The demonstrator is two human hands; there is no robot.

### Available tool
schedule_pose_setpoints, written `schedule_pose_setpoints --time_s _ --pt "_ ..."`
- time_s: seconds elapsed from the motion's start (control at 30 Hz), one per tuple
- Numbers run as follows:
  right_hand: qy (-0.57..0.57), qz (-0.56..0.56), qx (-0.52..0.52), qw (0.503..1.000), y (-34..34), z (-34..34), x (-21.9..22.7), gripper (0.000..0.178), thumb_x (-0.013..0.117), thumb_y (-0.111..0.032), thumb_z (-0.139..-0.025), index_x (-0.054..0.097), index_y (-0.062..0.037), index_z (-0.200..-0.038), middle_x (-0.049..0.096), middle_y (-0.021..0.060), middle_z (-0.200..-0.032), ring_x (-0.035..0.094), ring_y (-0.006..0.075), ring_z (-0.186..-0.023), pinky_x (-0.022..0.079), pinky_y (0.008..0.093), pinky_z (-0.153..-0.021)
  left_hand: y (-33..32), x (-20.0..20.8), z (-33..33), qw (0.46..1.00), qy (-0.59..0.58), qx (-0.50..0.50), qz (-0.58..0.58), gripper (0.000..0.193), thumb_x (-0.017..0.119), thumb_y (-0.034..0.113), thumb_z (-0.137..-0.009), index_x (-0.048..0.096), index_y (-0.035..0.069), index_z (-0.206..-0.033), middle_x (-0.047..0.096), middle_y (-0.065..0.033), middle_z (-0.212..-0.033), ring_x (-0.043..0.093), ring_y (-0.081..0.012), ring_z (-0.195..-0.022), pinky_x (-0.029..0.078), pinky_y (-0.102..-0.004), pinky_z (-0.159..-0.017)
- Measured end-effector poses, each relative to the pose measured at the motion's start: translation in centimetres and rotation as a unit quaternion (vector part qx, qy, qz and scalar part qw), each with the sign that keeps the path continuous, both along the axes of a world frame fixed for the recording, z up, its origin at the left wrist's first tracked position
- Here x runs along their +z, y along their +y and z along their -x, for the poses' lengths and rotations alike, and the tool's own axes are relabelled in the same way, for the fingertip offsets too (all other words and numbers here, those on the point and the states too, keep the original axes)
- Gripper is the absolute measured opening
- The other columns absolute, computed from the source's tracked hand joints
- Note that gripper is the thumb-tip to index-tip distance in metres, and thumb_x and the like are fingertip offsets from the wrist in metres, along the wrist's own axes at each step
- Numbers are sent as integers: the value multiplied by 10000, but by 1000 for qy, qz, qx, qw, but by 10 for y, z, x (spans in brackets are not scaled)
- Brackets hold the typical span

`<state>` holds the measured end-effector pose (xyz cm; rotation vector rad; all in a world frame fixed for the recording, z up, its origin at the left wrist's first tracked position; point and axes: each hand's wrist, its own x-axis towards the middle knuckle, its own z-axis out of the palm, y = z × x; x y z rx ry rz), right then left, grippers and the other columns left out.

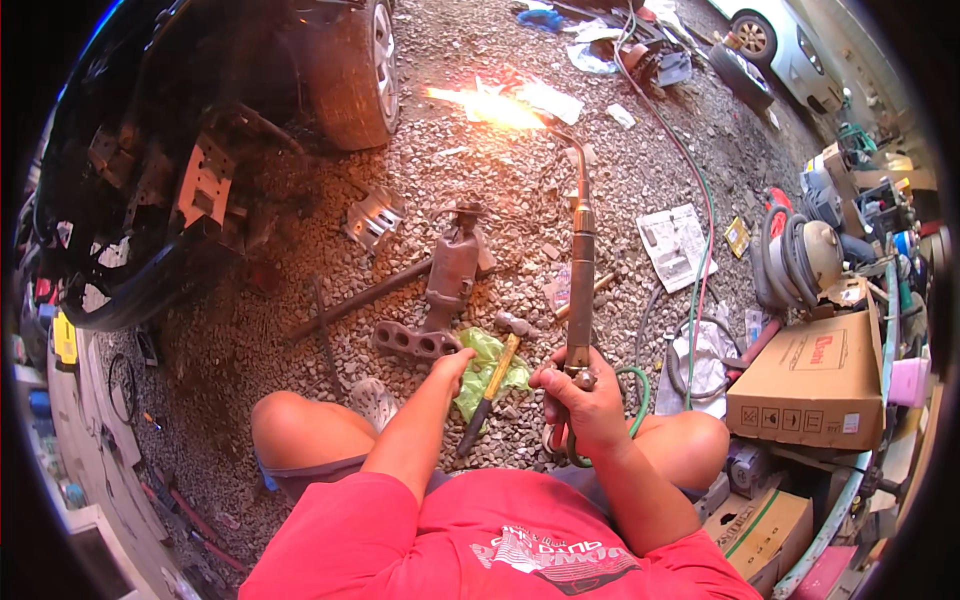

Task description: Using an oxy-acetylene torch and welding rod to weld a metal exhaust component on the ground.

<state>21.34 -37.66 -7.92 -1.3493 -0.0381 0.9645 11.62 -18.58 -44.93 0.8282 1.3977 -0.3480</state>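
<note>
My right hand grips the lower end of a gas torch, which points away from me. From its bent tip a bright orange flame streams to the left. My left hand is closed at the right end of the flange on a rusty exhaust manifold, its fingers partly hidden. That manifold lies on the gravel in front of me, with a row of round ports along its near flange. Between my hands a hammer with a yellow and black handle rests over a crumpled green plastic bag.
A dark car with a dusty wheel stands at the far left. A metal bar lies left of the manifold. Green and red hoses run over the gravel. Cardboard boxes and coiled hoses crowd the right side.
</note>
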Motion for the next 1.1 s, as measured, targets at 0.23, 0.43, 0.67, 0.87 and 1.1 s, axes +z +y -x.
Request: schedule_pose_setpoints --time_s 0.23,0.43,0.67,0.87,1.1 --pt "12 -1 16 1000 8 0 -10 308 772 -73 -1022 557 -47 -1242 776 114 -940 631 117 -573 536 263 -505 -17 -50 6 997 35 -61 -14 808 903 465 -849 687 -78 -1408 719 -196 -1354 713 -262 -1151 564 -439 -947" --pt "-21 8 34 999 28 9 -7 578 756 -17 -1010 482 -48 -1518 773 95 -1035 649 85 -625 556 240 -540 -42 -38 4 978 -150 -67 127 751 891 607 -850 770 -53 -1188 771 -135 -1009 692 -226 -751 544 -429 -684" --pt "-80 -38 -9 996 14 0 -24 448 685 28 -1026 544 -142 -1415 721 157 -1280 666 79 -657 540 217 -537 7 26 -22 893 -82 -442 -31 881 922 677 -779 767 -67 -1224 747 -171 -1097 698 -287 -893 564 -453 -760" --pt "-31 -116 -69 990 20 -1 -19 105 635 -96 -1113 537 -98 -1074 745 198 -1182 671 125 -609 547 242 -484 176 22 62 849 116 -489 -163 846 896 685 -754 795 82 -1338 733 -165 -1449 711 -293 -1318 567 -435 -1096" --pt "30 -166 -91 981 26 -8 -26 85 592 -100 -1096 521 -81 -1053 728 267 -1169 667 172 -575 571 265 -486 253 -37 196 813 231 -519 -129 758 882 611 -800 792 93 -1347 726 -150 -1466 709 -326 -1329 568 -438 -1109"
